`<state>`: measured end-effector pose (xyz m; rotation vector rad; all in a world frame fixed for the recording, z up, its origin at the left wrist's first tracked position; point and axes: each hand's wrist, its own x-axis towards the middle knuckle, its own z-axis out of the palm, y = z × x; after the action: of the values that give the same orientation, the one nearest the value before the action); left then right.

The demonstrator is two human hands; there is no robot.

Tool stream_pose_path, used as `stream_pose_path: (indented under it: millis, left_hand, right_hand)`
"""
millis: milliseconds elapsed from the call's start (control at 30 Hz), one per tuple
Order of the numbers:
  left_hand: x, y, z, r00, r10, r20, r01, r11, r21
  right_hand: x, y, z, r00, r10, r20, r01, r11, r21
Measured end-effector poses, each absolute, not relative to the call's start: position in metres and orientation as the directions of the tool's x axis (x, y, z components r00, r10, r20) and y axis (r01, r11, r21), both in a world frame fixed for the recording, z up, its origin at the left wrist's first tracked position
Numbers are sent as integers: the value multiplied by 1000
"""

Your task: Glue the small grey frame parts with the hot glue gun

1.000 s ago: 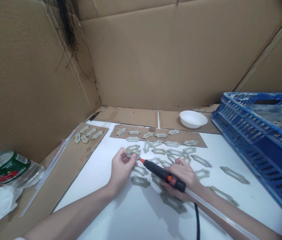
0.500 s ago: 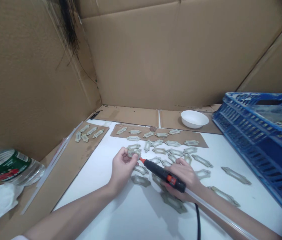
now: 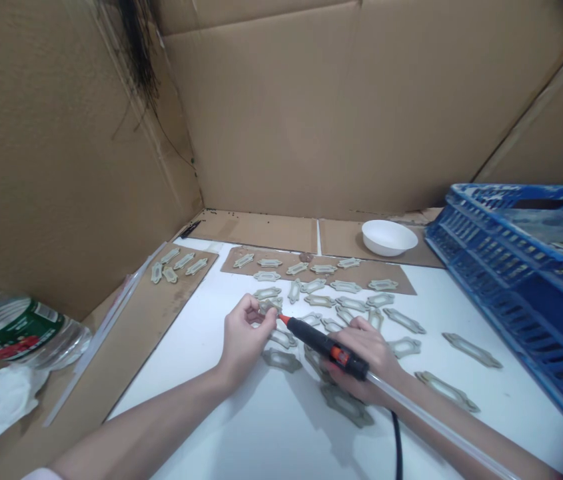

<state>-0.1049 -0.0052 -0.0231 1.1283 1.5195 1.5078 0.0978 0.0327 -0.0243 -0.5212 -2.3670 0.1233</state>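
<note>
Between thumb and fingers, my left hand [image 3: 247, 331] pinches a small greyish frame-shaped piece [image 3: 270, 306], partly hidden by the fingertips. My right hand [image 3: 364, 353] is wrapped round a black hot glue gun [image 3: 317, 339] with an orange tip. That tip points left and is at the held piece; whether it touches I cannot tell. A clear glue stick [image 3: 426, 407] runs out of the gun's back end, and a black cord [image 3: 397, 440] hangs below. Several similar pieces lie about both hands, among them one [image 3: 282, 361] just below my left hand.
More pieces lie on a cardboard strip [image 3: 391, 275] and a left cardboard sheet [image 3: 181, 293]. A white bowl [image 3: 389, 239] stands at the back, beside a blue crate [image 3: 506, 300]. At left are a large plastic bottle [image 3: 21, 327] and white tissue [image 3: 14, 397]. Cardboard walls [image 3: 311, 120] enclose the table.
The piece in my left hand has tilted slightly. The back end of the glue gun has shifted a little up and left. Otherwise both hands stay nearly in place.
</note>
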Motion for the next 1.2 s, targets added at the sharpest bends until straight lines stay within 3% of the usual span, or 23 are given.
stream_pose_path:
  millis: [367,600,800,933,1033,1200]
  left_hand:
    - [-104,-4,-21,-400,903,156,217,-73,973]
    - [-102,-4,-18,-417,889,188,254,-84,963]
    - [-103,-4,-23,-365,912,188,306,-73,949]
    - [-104,-2,-21,-394,915,80,119,-36,992]
    - [-105,1,-17,-367,930,-20,-28,11,1000]
    - [-106,3,-13,-340,939,-55,-76,31,997]
  right_hand:
    - [94,26,-22,-657,511,554,431,858,-280]
    - [89,15,-11,-601,663,446,556,748,-363]
    - [85,10,1,-543,686,485,654,707,-267]
    - [90,18,7,-506,702,501,728,659,-189]
    - [97,25,11,-383,774,503,771,568,-288]
    - [104,30,6,-162,853,496,756,430,-493]
